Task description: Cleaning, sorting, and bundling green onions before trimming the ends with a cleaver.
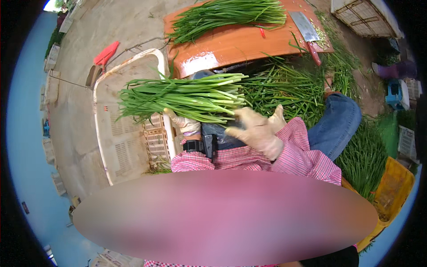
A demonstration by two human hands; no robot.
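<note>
My gloved left hand (181,120) is closed around a bundle of long green leafy stalks (178,95), whose pale ends point right. My gloved right hand (257,133), partly smeared by motion, is just below those ends with fingers spread. Beneath and beyond it, loose green leaves (284,89) lie heaped beside my jean-clad leg (333,124). An orange board (218,58) across the top carries another bundle (227,18) and a cleaver (306,31) with a red handle, beside small pale trimmings.
A white plastic crate (120,120) stands at my left, a red plastic object (106,53) behind it. At right are a yellow crate (396,187) full of greens (360,151), a purple boot (396,69) and a pale crate (364,18). Crates line the far left.
</note>
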